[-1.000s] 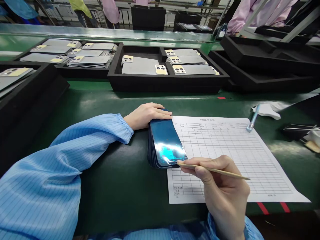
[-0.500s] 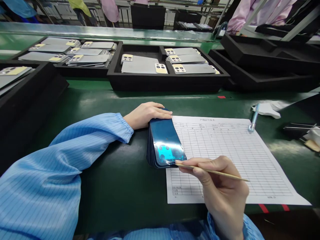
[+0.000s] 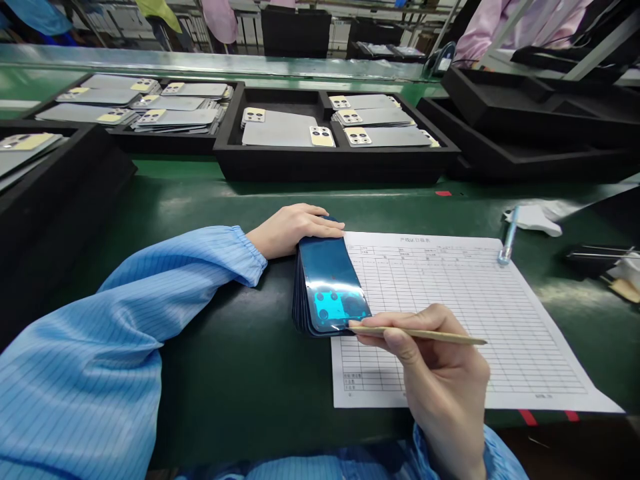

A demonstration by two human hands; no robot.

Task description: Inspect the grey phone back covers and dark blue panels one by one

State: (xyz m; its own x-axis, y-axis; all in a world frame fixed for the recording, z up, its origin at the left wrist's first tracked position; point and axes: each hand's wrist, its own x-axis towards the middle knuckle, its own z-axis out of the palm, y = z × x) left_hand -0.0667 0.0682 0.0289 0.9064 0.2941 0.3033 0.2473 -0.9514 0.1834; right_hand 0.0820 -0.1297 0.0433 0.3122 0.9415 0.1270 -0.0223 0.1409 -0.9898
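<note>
A stack of dark blue, glossy phone back panels [image 3: 327,267] lies on the green table, with camera cutouts at the near end of the top one. Across its far end rests my left hand [image 3: 300,228], fingers over the top panel and holding the stack; the thumb is hidden. My right hand [image 3: 435,367] pinches a thin wooden stick [image 3: 440,335] with a pointed end. The stick's left tip and my fingertips are at the near right corner of the top panel. Under that hand lies a printed form [image 3: 450,293], partly beneath the stack.
Black trays [image 3: 330,163] with grey, camera-cornered panels stand along the back and left. Stacked black trays [image 3: 540,133] stand at the back right. A light blue pen [image 3: 509,237] touches the form's far right corner, beside white crumpled paper [image 3: 537,220]. Someone in pink [image 3: 525,30] is beyond.
My right hand has shifted slightly left along the panel's near edge, and the stick has tilted nearer to level. My left hand and the stack have stayed put.
</note>
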